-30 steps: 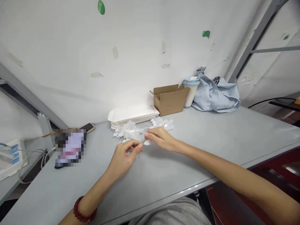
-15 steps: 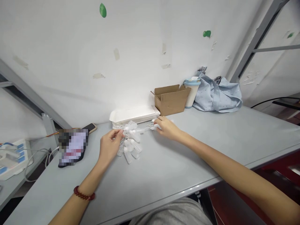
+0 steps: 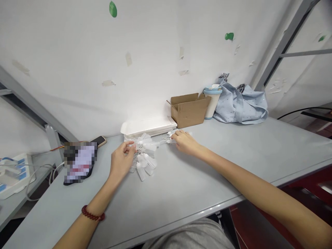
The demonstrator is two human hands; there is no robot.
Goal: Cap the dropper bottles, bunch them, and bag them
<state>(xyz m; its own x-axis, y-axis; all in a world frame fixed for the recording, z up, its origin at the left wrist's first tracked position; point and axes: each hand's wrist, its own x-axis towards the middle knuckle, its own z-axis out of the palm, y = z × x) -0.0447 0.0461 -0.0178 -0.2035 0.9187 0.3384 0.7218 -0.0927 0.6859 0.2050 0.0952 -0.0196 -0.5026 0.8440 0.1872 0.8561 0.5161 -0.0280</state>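
Several translucent plastic pieces with white round parts and thin strings form a pile (image 3: 145, 162) on the grey table, left of centre. My left hand (image 3: 123, 157) is at the pile's left edge, thumb and index finger pressed close together; what lies between the fingertips is too small to make out. My right hand (image 3: 185, 141) is closed, palm down, over a few similar white pieces (image 3: 169, 140) to the right of the pile. Its fingertips are partly hidden, and so is whatever they grip.
White flat boxes (image 3: 147, 127) lie stacked behind the pile. An open cardboard box (image 3: 192, 112), a lidded cup (image 3: 212, 102) and a light blue bag (image 3: 241, 103) stand along the wall. At left are a phone (image 3: 100, 141), a blurred-out item (image 3: 80, 162) and a power strip (image 3: 17, 176).
The clear piece that stretched between my hands now lies closer to the pile. My right hand has shifted very slightly; my left hand is almost unmoved.
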